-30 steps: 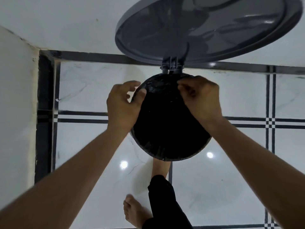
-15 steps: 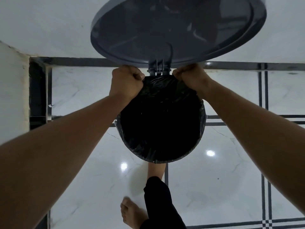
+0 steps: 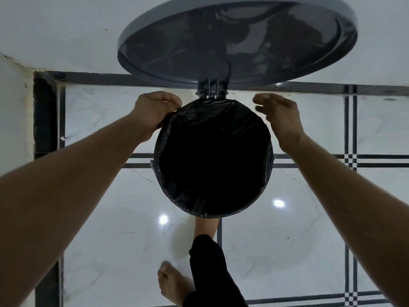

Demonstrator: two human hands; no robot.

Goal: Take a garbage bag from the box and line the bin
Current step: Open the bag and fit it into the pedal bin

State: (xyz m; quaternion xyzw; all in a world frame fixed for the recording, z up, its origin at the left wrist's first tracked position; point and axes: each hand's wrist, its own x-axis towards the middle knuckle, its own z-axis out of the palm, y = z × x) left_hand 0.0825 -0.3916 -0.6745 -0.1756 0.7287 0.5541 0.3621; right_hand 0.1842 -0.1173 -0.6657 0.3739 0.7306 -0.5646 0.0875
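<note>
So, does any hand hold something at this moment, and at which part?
The left hand pinches the black garbage bag by its edge, folded over the bin's upper-left rim. The right hand is open beside the bin and holds nothing.

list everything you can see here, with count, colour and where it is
bin: 1, grey, centre of view on the floor, mostly covered by the bag
garbage bag: 1, black, lining the bin, folded over the rim
lid: 1, grey, round, hinged open at the far side of the bin
floor: white glossy tiles with black line borders
wall: white, far side and left
left hand: 1, at the bag's far-left rim, fingers curled on the plastic
right hand: 1, open, beside the far-right rim, off the bag
foot: 1 bare, near bottom; a second just below the bin
trouser leg: 1, black, bottom centre
</note>
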